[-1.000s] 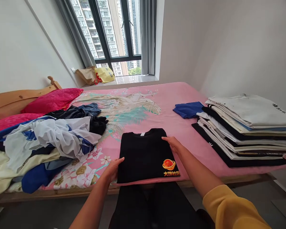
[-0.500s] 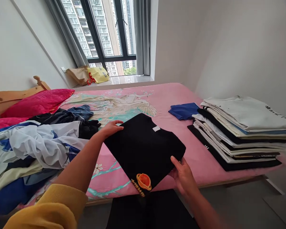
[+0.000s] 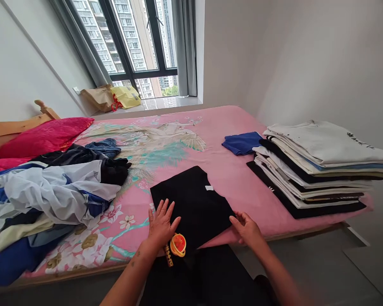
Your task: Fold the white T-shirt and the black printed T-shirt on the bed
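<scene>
A folded black T-shirt lies at the front edge of the bed, its neckline and white label toward the back right. An orange planet print and yellow lettering show at its near left corner. My left hand rests flat on the shirt's left side, fingers spread. At the right corner of the shirt, my right hand has its thumb and fingers closed on the edge.
To the right stands a tall stack of folded shirts, with a folded blue garment beside it. Loose clothes are heaped on the left, near a red pillow. The pink bedspread has a bird pattern.
The black T-shirt has come down from the air onto the bed. My left hand has left its upper left corner and now lies flat on it; my right hand stays at the right corner.
</scene>
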The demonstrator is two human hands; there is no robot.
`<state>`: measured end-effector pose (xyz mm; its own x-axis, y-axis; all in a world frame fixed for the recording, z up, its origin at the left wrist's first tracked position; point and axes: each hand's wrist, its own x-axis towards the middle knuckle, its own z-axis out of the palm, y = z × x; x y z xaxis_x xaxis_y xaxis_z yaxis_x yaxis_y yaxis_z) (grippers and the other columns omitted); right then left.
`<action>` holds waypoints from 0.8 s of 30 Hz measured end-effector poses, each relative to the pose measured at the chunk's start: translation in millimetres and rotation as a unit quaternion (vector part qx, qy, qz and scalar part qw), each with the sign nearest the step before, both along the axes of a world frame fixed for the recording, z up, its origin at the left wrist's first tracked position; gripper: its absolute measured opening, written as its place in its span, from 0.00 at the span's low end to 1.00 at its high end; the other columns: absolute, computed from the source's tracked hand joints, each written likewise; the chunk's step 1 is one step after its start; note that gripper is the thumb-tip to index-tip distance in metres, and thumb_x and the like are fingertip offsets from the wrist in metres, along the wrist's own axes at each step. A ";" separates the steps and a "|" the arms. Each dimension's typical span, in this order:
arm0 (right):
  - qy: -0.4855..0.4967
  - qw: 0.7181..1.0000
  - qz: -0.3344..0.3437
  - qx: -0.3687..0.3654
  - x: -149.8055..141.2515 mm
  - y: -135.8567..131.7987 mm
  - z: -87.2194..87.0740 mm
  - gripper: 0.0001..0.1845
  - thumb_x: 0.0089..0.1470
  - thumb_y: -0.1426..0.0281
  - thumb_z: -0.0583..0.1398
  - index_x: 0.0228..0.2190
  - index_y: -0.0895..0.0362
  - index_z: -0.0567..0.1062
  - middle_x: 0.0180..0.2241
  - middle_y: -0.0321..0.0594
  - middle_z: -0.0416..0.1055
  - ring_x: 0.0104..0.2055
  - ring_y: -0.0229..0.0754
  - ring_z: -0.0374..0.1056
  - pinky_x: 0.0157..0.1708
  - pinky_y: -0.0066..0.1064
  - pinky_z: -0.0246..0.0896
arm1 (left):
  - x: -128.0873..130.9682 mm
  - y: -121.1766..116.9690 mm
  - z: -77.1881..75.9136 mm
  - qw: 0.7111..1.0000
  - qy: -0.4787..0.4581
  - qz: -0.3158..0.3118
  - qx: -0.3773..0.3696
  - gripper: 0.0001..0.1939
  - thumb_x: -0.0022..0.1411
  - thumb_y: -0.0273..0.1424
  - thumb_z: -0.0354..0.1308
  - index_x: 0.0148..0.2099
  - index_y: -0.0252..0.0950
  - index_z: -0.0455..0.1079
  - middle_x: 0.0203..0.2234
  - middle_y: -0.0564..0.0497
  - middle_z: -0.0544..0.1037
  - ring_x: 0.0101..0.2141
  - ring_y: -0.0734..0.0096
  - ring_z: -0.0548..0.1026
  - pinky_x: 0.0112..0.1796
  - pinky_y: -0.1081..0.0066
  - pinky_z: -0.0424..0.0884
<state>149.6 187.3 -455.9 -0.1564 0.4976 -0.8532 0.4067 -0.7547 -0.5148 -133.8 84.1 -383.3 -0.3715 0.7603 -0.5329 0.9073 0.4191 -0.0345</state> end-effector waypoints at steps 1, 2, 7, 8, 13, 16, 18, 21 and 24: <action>-0.014 0.999 0.034 0.022 -3.2 3.9 -4.5 0.26 0.40 0.54 0.62 0.39 0.56 0.71 0.38 0.43 0.72 0.35 0.46 0.70 0.21 0.31 0.64 | 2.3 6.5 0.8 1.000 0.002 0.003 -0.001 0.28 0.60 0.42 0.49 0.62 0.40 0.57 0.62 0.44 0.56 0.62 0.53 0.49 0.58 0.43 0.34; -0.025 0.996 0.068 0.047 -5.9 6.6 -7.7 0.23 0.39 0.54 0.62 0.36 0.56 0.73 0.35 0.43 0.73 0.36 0.47 0.69 0.25 0.32 0.64 | 4.6 15.1 1.0 1.000 -0.002 0.000 0.001 0.28 0.61 0.41 0.49 0.61 0.39 0.58 0.62 0.43 0.57 0.62 0.53 0.50 0.59 0.43 0.33; -0.043 0.976 0.164 0.137 -12.3 9.0 -5.3 0.15 0.46 0.54 0.56 0.26 0.54 0.70 0.24 0.36 0.70 0.28 0.43 0.66 0.29 0.33 0.61 | 23.2 56.9 -14.6 0.996 -0.076 -0.021 0.034 0.26 0.64 0.40 0.44 0.63 0.42 0.56 0.63 0.47 0.55 0.63 0.59 0.49 0.60 0.48 0.37; -0.043 0.976 0.157 0.147 -13.4 8.8 -3.1 0.15 0.47 0.55 0.56 0.26 0.54 0.70 0.24 0.36 0.70 0.28 0.43 0.66 0.30 0.33 0.61 | 27.0 60.4 -20.9 0.996 -0.080 -0.007 0.037 0.26 0.64 0.40 0.43 0.63 0.41 0.54 0.63 0.47 0.54 0.63 0.60 0.49 0.60 0.48 0.39; 0.026 0.994 0.014 0.107 -24.2 13.2 3.1 0.16 0.44 0.57 0.59 0.33 0.53 0.71 0.33 0.39 0.74 0.34 0.45 0.70 0.35 0.35 0.65 | 35.9 54.0 -49.8 0.996 -0.053 0.050 0.060 0.26 0.65 0.36 0.42 0.63 0.38 0.54 0.62 0.45 0.55 0.62 0.60 0.51 0.60 0.49 0.41; 0.095 0.993 -0.056 0.035 -31.8 18.0 6.8 0.22 0.42 0.56 0.62 0.38 0.55 0.72 0.37 0.42 0.75 0.38 0.46 0.71 0.37 0.36 0.67 | 34.2 47.4 -55.2 0.993 -0.057 0.058 0.082 0.25 0.65 0.35 0.41 0.63 0.37 0.55 0.62 0.46 0.56 0.62 0.63 0.51 0.61 0.52 0.42; 0.128 0.988 -0.076 0.038 -37.9 19.7 12.9 0.22 0.44 0.57 0.62 0.39 0.56 0.72 0.39 0.42 0.75 0.42 0.46 0.70 0.43 0.37 0.65 | 32.0 46.2 -55.5 0.990 -0.075 0.070 0.092 0.25 0.66 0.35 0.39 0.63 0.37 0.55 0.62 0.46 0.56 0.62 0.64 0.51 0.61 0.53 0.42; 0.139 0.983 -0.091 0.073 -52.3 18.9 26.5 0.20 0.47 0.59 0.61 0.41 0.56 0.72 0.41 0.41 0.74 0.44 0.45 0.68 0.48 0.38 0.62 | 28.5 47.7 -55.6 0.981 -0.107 0.111 0.115 0.24 0.66 0.35 0.38 0.63 0.36 0.55 0.62 0.46 0.57 0.62 0.66 0.52 0.61 0.54 0.42; 0.147 0.979 -0.106 0.096 -72.9 15.7 39.5 0.20 0.48 0.60 0.60 0.41 0.56 0.71 0.40 0.41 0.73 0.43 0.44 0.68 0.48 0.38 0.62 | 25.1 50.0 -55.2 0.962 -0.150 0.177 0.144 0.24 0.67 0.35 0.37 0.63 0.37 0.55 0.61 0.47 0.59 0.61 0.68 0.53 0.61 0.54 0.43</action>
